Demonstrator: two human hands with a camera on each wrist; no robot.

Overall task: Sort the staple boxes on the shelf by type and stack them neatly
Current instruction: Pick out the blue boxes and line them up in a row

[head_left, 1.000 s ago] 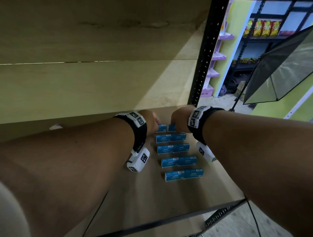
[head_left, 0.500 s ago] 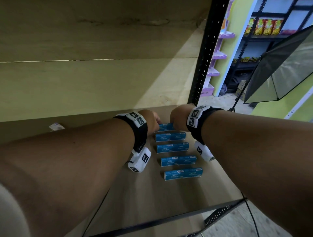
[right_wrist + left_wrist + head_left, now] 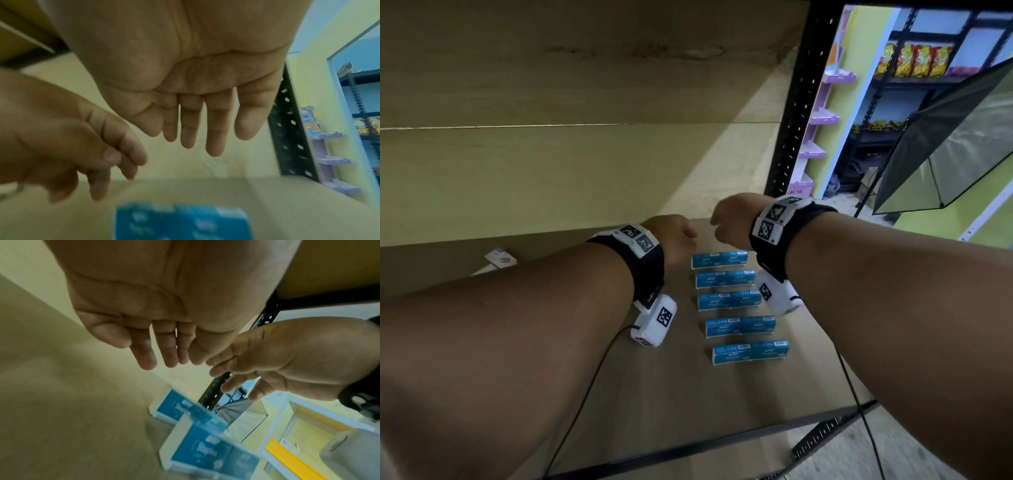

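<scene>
Several blue staple boxes lie flat in a single column on the wooden shelf, from the nearest box to the farthest box. My left hand hovers just left of and above the farthest box. My right hand hovers above its far right end. The left wrist view shows my left hand with relaxed, nearly straight fingers and nothing in it, above blurred blue boxes. In the right wrist view my right hand is just as empty over a blue box.
A small white and purple packet lies at the shelf's far left. A black perforated upright stands at the right rear corner. The shelf's black front rail runs below the boxes. A softbox lamp stands outside on the right.
Both hands have lifted up and off the farthest box, which they were touching before. That box now lies fully in view at the far end of the column.
</scene>
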